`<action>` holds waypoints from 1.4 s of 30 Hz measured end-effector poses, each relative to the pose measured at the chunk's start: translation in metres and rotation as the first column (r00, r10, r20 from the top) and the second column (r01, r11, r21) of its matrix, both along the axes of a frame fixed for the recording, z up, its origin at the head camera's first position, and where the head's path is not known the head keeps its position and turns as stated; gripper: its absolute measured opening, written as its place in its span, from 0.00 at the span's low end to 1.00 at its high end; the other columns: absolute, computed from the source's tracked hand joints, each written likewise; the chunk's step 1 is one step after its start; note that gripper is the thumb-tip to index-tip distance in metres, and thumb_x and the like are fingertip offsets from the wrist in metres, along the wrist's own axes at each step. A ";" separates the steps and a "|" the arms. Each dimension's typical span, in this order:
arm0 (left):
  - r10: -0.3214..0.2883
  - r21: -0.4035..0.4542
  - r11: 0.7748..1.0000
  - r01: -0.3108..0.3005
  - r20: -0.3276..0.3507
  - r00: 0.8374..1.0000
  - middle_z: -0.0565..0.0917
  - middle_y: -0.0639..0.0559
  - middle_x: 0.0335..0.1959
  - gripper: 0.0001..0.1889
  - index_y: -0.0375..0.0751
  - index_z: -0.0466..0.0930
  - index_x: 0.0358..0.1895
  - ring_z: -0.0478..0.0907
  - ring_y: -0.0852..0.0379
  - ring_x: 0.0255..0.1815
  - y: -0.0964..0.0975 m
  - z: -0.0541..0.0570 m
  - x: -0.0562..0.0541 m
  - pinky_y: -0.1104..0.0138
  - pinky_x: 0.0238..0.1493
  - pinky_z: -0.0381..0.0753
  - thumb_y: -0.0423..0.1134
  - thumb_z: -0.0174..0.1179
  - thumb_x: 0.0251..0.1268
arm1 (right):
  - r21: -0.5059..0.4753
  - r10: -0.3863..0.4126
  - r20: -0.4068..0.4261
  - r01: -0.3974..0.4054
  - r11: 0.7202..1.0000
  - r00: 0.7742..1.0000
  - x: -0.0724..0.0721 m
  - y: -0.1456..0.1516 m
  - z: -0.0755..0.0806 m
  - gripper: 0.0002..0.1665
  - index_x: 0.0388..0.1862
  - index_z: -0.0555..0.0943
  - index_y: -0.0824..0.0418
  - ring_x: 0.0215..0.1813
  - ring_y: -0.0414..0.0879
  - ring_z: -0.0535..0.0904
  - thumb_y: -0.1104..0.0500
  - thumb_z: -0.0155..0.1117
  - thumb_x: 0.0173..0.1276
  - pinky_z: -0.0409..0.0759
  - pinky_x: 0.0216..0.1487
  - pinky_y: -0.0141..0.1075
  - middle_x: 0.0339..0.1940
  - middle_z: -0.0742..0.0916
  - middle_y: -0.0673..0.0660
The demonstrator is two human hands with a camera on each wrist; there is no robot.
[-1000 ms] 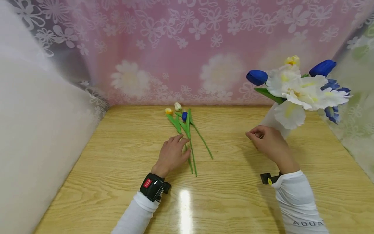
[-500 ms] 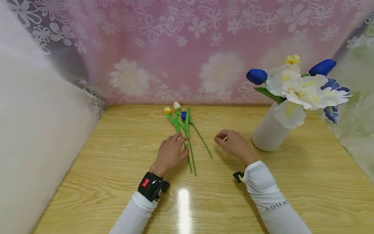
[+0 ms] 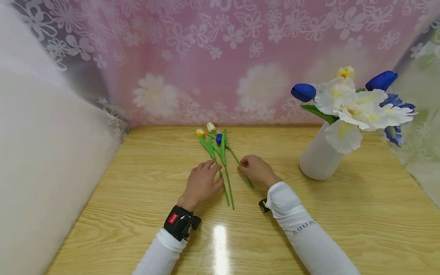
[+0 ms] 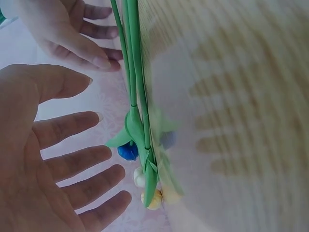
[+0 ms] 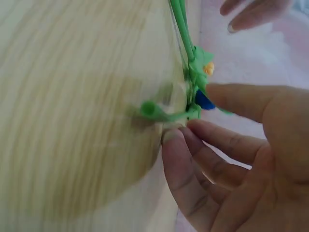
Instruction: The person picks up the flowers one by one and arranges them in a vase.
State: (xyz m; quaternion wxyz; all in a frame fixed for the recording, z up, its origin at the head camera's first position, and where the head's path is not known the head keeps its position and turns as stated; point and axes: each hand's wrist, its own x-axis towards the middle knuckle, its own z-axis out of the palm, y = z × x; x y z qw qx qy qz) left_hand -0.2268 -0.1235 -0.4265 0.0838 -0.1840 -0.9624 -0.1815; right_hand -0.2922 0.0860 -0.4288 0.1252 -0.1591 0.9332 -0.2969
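Note:
Three artificial tulips, one yellow-orange, one white and one blue, lie on the table with green stems toward me. My left hand rests beside the two left stems, its fingers spread in the left wrist view and holding nothing. Over the rightmost stem is my right hand, bent fingers around it. In the right wrist view the cut stem end sticks out above the thumb tip, with thumb and fingertips right at the stem and no pinch showing.
A white vase stands at the right of the wooden table, filled with white blooms, blue tulips and a yellow flower. A pink floral curtain hangs behind the table's back edge. A white wall borders the left.
My right hand has left the vase and moved left across the table to the rightmost tulip stem. The left hand has stayed beside the stems, and the tulips lie as before.

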 end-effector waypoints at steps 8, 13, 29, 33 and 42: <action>0.005 -0.020 1.000 -0.006 -0.015 1.000 0.72 0.42 0.63 0.18 0.43 0.79 0.56 0.70 0.40 0.61 -0.001 -0.002 0.001 0.45 0.55 0.70 0.43 0.58 0.65 | 0.043 -0.071 -0.017 0.072 0.996 0.997 -0.004 -0.009 0.001 0.17 0.48 0.82 0.65 0.37 0.47 0.79 0.54 0.60 0.69 0.77 0.39 0.43 0.40 0.85 0.56; 0.013 -0.024 1.000 -0.013 -0.004 1.000 0.72 0.42 0.63 0.18 0.44 0.79 0.56 0.69 0.41 0.61 -0.002 -0.002 0.003 0.46 0.56 0.70 0.44 0.57 0.66 | 0.051 -0.117 0.002 0.117 0.992 0.993 -0.006 -0.012 -0.001 0.13 0.42 0.84 0.63 0.28 0.44 0.75 0.54 0.62 0.68 0.72 0.28 0.36 0.30 0.83 0.52; 0.012 0.000 1.000 -0.012 -0.028 1.000 0.72 0.42 0.63 0.16 0.43 0.80 0.55 0.69 0.40 0.61 -0.008 -0.001 0.005 0.45 0.56 0.70 0.42 0.57 0.66 | -0.015 -0.124 0.028 0.125 0.992 0.992 -0.004 -0.006 0.006 0.08 0.29 0.85 0.65 0.16 0.43 0.77 0.65 0.60 0.64 0.75 0.23 0.35 0.25 0.85 0.56; 0.017 0.008 1.000 -0.017 -0.030 0.999 0.72 0.42 0.63 0.16 0.42 0.80 0.54 0.69 0.40 0.61 -0.007 -0.001 0.005 0.45 0.56 0.69 0.42 0.58 0.65 | -0.020 -0.110 0.039 0.111 0.994 0.993 -0.002 -0.002 0.010 0.11 0.31 0.86 0.66 0.14 0.44 0.78 0.67 0.56 0.64 0.77 0.25 0.36 0.25 0.86 0.59; 0.020 0.005 1.000 -0.020 -0.031 0.999 0.72 0.43 0.63 0.17 0.42 0.80 0.55 0.69 0.41 0.61 -0.005 -0.001 0.006 0.46 0.56 0.69 0.43 0.57 0.66 | -0.061 -0.178 -0.053 0.175 0.983 0.983 0.007 0.007 0.017 0.12 0.39 0.85 0.69 0.21 0.42 0.73 0.64 0.55 0.69 0.73 0.26 0.35 0.27 0.83 0.57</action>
